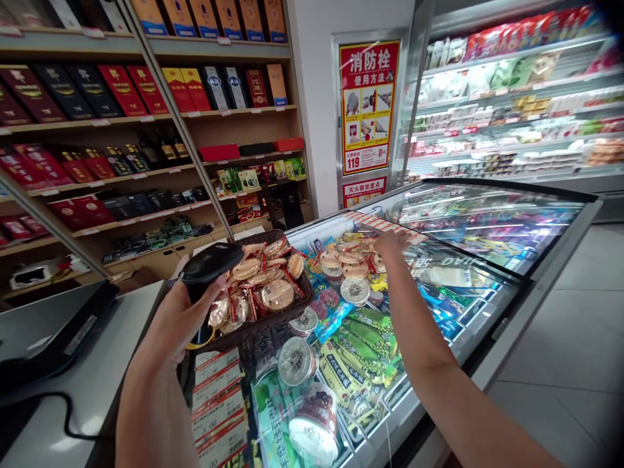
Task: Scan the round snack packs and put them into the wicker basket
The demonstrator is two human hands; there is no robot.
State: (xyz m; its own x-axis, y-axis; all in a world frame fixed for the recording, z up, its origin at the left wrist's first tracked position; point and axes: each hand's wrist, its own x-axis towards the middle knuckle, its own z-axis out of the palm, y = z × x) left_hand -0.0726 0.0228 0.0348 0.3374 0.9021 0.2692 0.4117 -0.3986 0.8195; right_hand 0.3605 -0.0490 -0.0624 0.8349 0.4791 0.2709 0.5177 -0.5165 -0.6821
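Note:
My left hand [182, 309] is closed round a black object with a broad rounded top [212, 263] and a yellow edge low down; its exact kind is unclear. Right beside it, a dark woven basket [305, 296] holds several packaged round crackers [277, 294]. My right hand [391, 242] reaches over the freezer's glass top [361, 305], near a red-and-white label strip [414, 235]. Its fingers look stretched out, with nothing visible in them; whether they touch the glass is unclear. Under the glass lie green ice-cream packets [365, 344] and ice-cream cups [314, 426].
A counter [131, 338] with a dark flat device [53, 325] and a cable is at left. Price labels [219, 409] line the freezer's near edge. Shelves of boxes [112, 88] stand behind; a lit display fridge [511, 97] and tiled floor [550, 338] are at right.

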